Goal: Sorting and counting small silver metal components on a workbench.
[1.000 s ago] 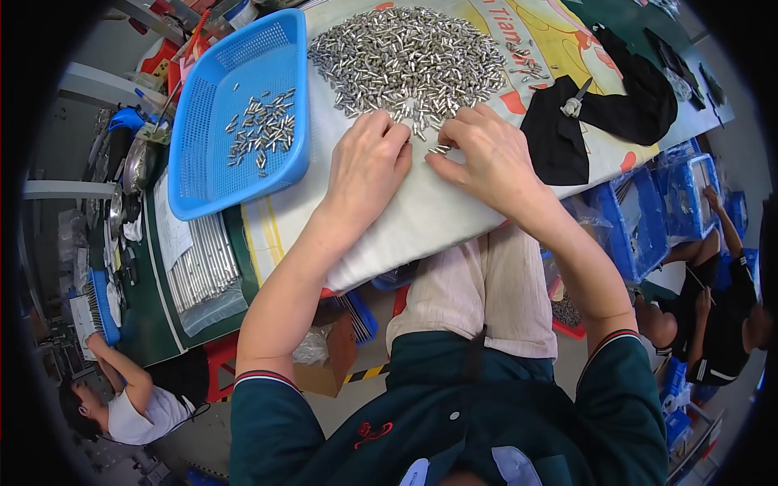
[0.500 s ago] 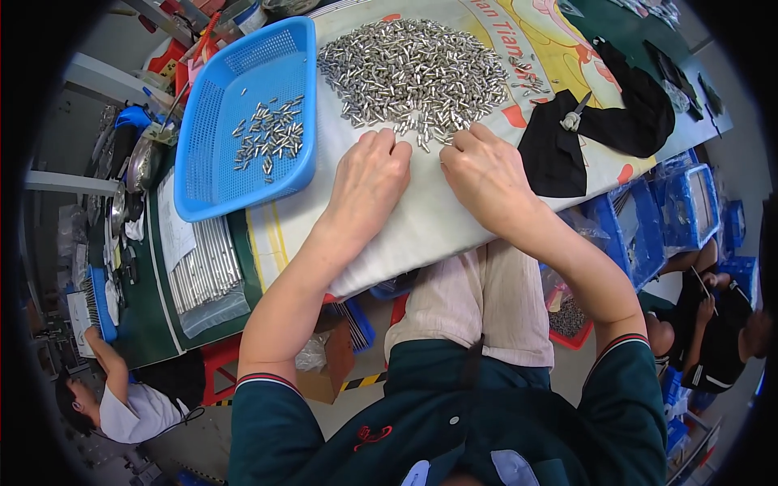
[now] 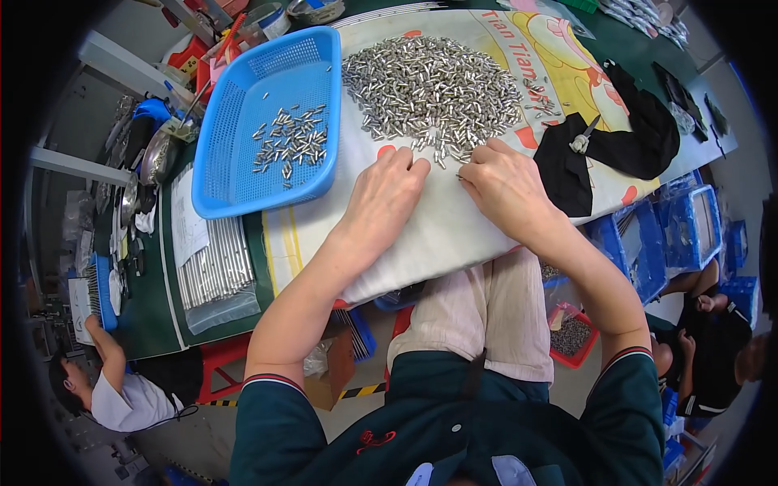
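Note:
A wide heap of small silvery metal pins (image 3: pixel 433 89) lies on the cloth-covered table (image 3: pixel 421 231) in front of me. At its near edge my left hand (image 3: pixel 386 193) is closed, fingers curled with thumb against them; what it holds, if anything, is hidden. My right hand (image 3: pixel 510 188) sits just to its right, also closed in a pinch, with the end of a small metal pin (image 3: pixel 460 176) showing at its fingertips. Between the two hands several pins stray from the heap. To the left stands a blue perforated basket (image 3: pixel 223 182) with a scatter of similar pins (image 3: pixel 292 146) inside.
A black cloth (image 3: pixel 567 174) with a small pointed tool (image 3: pixel 581 142) on it lies right of the heap. Left of the basket are bagged metal rods (image 3: pixel 215 271). Blue crates (image 3: pixel 693 215) and a red bin of pins (image 3: pixel 574 338) stand below the table. Other people sit at both sides.
The whole view has shifted, so table things appear lower and further right. Both hands stay closed at the heap's near edge, with little visible movement relative to it.

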Motion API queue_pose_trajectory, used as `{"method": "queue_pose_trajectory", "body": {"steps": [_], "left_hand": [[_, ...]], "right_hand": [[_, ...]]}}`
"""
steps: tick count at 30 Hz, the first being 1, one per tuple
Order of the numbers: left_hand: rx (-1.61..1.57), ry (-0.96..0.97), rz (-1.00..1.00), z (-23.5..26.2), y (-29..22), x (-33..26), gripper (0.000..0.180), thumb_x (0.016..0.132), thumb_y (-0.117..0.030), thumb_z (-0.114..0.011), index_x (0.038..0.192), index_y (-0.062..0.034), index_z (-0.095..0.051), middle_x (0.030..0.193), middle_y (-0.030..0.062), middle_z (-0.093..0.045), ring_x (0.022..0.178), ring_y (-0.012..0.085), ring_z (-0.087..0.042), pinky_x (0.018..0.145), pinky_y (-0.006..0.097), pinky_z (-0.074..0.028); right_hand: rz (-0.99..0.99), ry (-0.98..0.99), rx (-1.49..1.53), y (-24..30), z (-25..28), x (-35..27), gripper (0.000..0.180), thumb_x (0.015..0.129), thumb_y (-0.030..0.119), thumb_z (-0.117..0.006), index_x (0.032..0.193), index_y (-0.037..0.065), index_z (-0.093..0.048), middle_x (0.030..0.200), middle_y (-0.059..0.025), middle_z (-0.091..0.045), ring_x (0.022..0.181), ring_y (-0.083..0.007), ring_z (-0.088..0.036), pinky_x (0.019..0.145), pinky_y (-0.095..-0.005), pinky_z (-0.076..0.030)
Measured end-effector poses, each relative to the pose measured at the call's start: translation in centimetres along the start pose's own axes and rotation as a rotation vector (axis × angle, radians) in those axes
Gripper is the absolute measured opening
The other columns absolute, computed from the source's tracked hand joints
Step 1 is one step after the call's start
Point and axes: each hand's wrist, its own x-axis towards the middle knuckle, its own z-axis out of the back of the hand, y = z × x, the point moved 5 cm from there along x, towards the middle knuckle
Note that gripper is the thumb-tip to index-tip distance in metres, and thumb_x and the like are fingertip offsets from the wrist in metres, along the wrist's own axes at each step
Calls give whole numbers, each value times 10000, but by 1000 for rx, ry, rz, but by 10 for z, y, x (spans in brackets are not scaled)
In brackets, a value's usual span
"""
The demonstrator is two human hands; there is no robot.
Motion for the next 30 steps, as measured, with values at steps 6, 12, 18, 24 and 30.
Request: {"method": "queue_pose_trajectory", "body": {"steps": [6,12,18,24,30], "left_hand": [[59,-4,-9,0,-3,0,52,678,-10,-523,730,-8,-528,775,111,-502,794,262,-537,630,357,-485],[84,-57,-37,-1,-4,1,63,662,-19,-537,725,-19,-535,762,103,-496,767,252,-537,608,343,-488],[98,-52,-51,-1,-3,-1,56,652,-28,-548,707,-28,-538,752,91,-490,741,239,-534,598,326,-485],[138,-62,-69,-3,-7,-3,43,654,-27,-548,693,-35,-531,750,87,-490,734,227,-539,591,315,-482],[123,-64,-77,-3,-8,-1,47,654,-30,-552,701,-31,-551,752,90,-512,744,220,-552,594,309,-491]], "right_hand": [[119,34,-132,5,-8,6,56,645,66,-610,630,27,-573,705,-78,-540,764,-227,-543,643,-339,-474],[115,73,-150,6,-8,11,43,616,28,-580,646,20,-609,698,-113,-599,748,-245,-584,602,-332,-499],[9,49,-115,5,-10,14,52,640,67,-606,620,35,-571,680,-78,-564,734,-243,-554,629,-357,-470],[8,103,-137,7,-7,15,46,652,21,-571,665,23,-615,692,-114,-597,762,-250,-584,587,-365,-496],[-6,112,-58,12,-2,17,31,652,30,-578,666,20,-603,693,-122,-600,759,-273,-587,602,-388,-491]]}}
